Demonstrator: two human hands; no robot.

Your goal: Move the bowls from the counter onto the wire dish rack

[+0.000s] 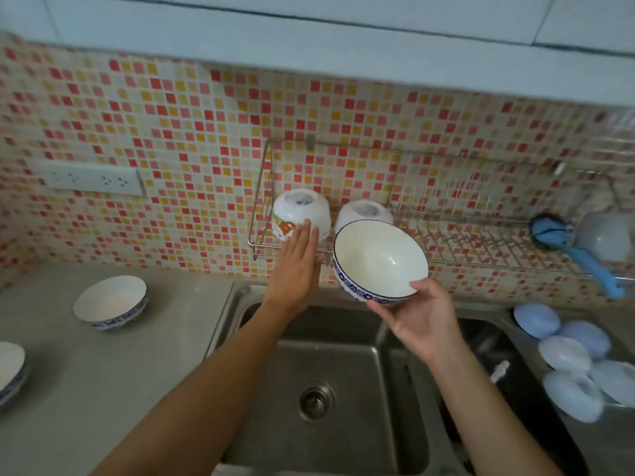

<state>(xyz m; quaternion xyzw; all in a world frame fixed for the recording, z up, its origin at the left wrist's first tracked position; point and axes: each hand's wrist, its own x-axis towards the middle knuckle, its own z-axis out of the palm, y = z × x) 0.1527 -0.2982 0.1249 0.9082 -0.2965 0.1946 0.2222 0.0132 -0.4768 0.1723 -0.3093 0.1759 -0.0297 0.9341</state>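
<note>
Above a steel sink (330, 355), the wire dish rack (446, 235) on the mosaic wall already holds two upturned bowls at its left end. The right hand (422, 321) grasps a blue-rimmed bowl (379, 261) by its near edge, just short of the rack's front rail at twelve o'clock. The left hand (297, 262), flat and holding nothing, touches the fruit-patterned bowl (300, 213). Two more bowls wait on the bench (103, 372) at nine o'clock.
</note>
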